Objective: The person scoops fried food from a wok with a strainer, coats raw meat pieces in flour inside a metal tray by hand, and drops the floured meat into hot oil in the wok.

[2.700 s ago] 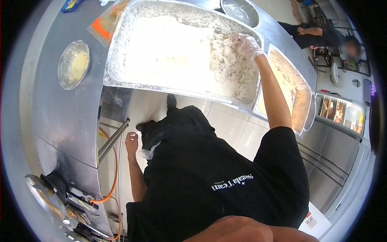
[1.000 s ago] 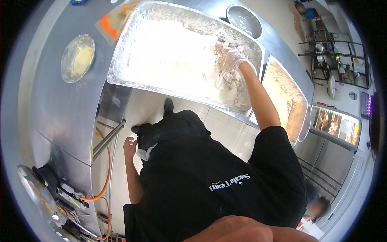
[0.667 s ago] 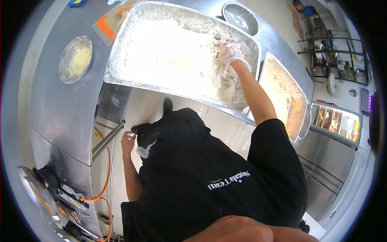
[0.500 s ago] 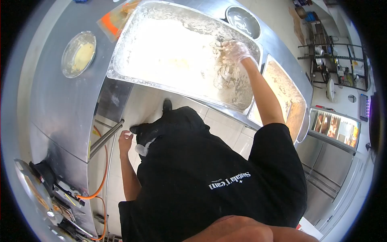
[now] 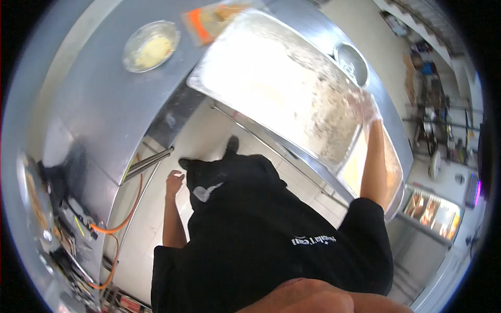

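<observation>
Powder [image 5: 245, 62], clumped toward one end, lies in a metal tray [image 5: 195, 83]; the gloved right hand [image 5: 364, 106] blurs at its rim, grip unreadable. The left hand [image 5: 175, 184] (empty, apparently) hangs loosely open.

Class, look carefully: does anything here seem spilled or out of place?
A crumpled whitish item sits oddly against the black clothing, too blurred to identify. Otherwise nothing stands out; white powder fills much of the large tray.

Black short-sleeved shirt [image 5: 255, 224] with white chest lettering [image 5: 313, 240], dark shoes [image 5: 232, 144], translucent glove [image 5: 365, 106] on the right hand [image 5: 368, 110].
</observation>
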Action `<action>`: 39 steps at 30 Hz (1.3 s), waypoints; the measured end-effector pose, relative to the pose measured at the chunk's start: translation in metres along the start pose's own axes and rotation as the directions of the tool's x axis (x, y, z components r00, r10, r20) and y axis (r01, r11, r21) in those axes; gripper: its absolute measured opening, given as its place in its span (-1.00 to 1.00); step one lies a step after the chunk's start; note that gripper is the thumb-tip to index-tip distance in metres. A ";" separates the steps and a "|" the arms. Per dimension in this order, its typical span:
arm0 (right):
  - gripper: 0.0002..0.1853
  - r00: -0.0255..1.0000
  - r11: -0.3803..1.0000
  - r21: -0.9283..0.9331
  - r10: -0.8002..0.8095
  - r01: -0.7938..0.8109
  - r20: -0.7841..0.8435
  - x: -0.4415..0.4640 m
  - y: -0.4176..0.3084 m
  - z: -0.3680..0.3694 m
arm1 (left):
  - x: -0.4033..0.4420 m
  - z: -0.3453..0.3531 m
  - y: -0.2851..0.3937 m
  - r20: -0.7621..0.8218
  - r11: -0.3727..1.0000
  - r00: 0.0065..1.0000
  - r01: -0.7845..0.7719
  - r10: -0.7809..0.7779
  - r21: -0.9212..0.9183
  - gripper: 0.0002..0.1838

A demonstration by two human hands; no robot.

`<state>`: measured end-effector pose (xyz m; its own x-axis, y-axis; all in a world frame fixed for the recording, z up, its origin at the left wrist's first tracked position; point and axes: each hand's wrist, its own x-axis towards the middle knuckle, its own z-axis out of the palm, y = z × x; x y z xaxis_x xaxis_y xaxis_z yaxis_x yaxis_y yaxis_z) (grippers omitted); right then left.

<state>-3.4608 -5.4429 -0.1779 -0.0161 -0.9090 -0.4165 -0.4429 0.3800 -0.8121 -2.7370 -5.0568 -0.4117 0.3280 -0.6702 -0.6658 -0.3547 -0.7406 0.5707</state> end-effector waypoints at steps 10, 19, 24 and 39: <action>-0.59 0.976 0.955 0.289 0.008 -0.073 0.218 0.045 -0.099 0.062 | -0.050 -0.030 -0.050 -0.198 0.997 0.977 -0.071 0.074 0.022 -0.67; -0.49 0.569 0.674 -0.177 -0.420 0.718 0.708 -0.105 -0.459 0.408 | -0.119 -0.060 -0.208 -0.331 0.883 0.885 0.164 -0.329 -0.440 -0.59; -0.41 0.159 0.662 0.231 -0.473 0.713 0.866 -0.293 -0.590 0.675 | -0.183 -0.043 -0.316 -0.245 0.596 0.765 0.216 -0.596 -0.774 -0.64; -0.53 0.010 -0.027 -0.012 -0.062 1.000 0.998 -0.445 -0.625 1.132 | -0.287 0.064 -0.325 0.117 -0.160 0.589 -0.022 -0.800 -0.987 -0.84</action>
<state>-2.1617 -5.0816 0.0529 0.9218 0.1385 -0.3620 -0.0145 -0.9210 -0.3894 -2.7721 -4.6209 -0.4373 0.3747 0.2036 -0.9045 0.9136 0.0853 0.3977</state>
